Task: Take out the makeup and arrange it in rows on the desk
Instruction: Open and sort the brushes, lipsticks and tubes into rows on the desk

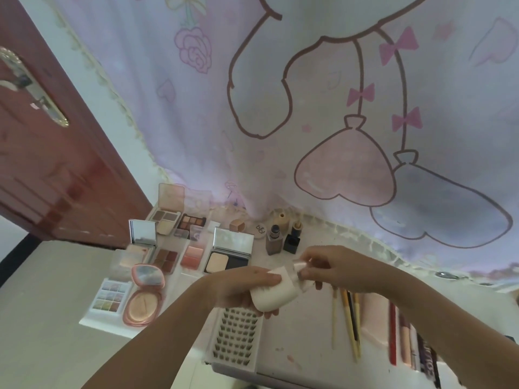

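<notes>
**Head view: a cream bottle held over the desk, its clear cap in the other hand**

Head view shows both hands raised above the desk [309, 327], just in front of the open black-and-cream compact [229, 261], which serves as the landmark here. The left hand [241, 287] wraps a cream bottle [273, 293]: its fingers curl round the body from behind and the thumb lies along the near side, so the hold is a full grip and not a fingertip pinch. The right hand [334, 269] pinches a small clear cap [299, 266] at the bottle's upper end, thumb and forefinger pressed together on it, the other fingers loosely folded behind. Whether the cap is seated or already off I cannot tell; motion blur smears that spot.

Most of the makeup already lies in rows. Left of the compact are the blush palette [192, 255] and further palettes, with a round pink compact [144, 297] nearer the person on that side. Behind and right of the compact stand small bottles [273, 240]. Nearer the person, below the compact, lies a lash tray [234, 336], and well to the right of it a row of pencils and tubes [351, 318].

So the step in hand appears to be handling one of the last items before setting it down. The next move probably calls for settling the cap, then standing the bottle beside the small bottles behind the compact, lowered steadily so it does not knock the neighbours.
</notes>
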`<state>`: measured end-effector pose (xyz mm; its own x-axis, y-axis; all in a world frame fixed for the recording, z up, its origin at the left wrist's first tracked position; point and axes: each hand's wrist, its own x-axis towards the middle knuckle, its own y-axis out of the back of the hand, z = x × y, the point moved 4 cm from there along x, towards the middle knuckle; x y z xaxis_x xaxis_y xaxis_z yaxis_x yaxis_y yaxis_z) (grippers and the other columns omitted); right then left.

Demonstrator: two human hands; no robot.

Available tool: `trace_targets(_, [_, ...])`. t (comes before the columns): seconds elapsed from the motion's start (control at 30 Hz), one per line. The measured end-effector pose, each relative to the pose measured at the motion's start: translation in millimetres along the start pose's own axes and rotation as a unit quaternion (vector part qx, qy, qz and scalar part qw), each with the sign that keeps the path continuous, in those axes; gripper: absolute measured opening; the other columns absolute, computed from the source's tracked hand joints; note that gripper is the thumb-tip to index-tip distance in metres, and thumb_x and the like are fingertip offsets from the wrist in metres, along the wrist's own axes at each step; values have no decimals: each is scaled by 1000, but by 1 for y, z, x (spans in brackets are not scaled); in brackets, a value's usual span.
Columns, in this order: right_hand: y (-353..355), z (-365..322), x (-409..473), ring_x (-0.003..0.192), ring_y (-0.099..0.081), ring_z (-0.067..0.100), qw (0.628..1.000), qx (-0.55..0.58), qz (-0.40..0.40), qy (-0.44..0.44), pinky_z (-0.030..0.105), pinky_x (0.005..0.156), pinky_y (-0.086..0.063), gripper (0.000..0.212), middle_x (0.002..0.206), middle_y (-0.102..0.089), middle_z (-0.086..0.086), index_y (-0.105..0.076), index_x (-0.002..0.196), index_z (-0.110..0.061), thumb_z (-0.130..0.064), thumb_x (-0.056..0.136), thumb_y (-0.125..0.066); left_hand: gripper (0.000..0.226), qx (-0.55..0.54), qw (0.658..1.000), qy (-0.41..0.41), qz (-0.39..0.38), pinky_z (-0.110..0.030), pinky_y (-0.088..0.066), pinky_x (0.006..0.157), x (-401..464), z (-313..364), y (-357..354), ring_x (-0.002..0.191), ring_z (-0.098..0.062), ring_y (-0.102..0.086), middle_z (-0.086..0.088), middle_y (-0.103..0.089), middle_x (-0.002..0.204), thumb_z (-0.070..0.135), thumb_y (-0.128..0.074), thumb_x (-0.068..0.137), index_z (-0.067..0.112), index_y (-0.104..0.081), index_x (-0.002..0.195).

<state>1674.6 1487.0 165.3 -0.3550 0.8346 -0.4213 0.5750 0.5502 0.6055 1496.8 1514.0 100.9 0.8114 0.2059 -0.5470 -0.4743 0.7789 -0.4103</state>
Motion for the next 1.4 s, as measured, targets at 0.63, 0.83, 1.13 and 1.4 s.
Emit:
trace_targets(0.63, [-77,109,110,74,-58,23,891,316,194,-262,27,56,-48,14,89,-63,12,-56,96,-14,-20,86,-64,20,277,794,-68,537,-26,-49,74,45,-20,41,83,-11,-58,6,-61,91,25,-61,87,20,-50,103])
trace_targets(0.83, [-77,107,120,76,-60,23,926,209,182,-256,32,60,-54,19,95,-63,10,-58,99,-12,-28,88,-57,21,292,778,-65,552,-27,-50,73,54,-33,48,86,-12,-58,3,-61,97,29,-60,88,20,-51,105])
trace_targets(1.13, [-43,116,77,93,-61,21,930,201,193,-240,25,66,-54,36,115,-55,7,-50,124,-15,-27,91,-58,39,304,699,-129,635,-37,-49,87,24,-32,36,101,-22,-51,1,-49,105,23,-66,86,11,-50,120])
trace_targets(1.4, [8,195,-41,95,-58,17,929,44,207,-304,20,77,-39,21,111,-61,3,-62,110,-14,-16,94,-48,29,560,685,-270,379,-17,-38,80,116,-21,-86,89,-11,-53,5,-56,96,40,-41,85,24,-51,108])
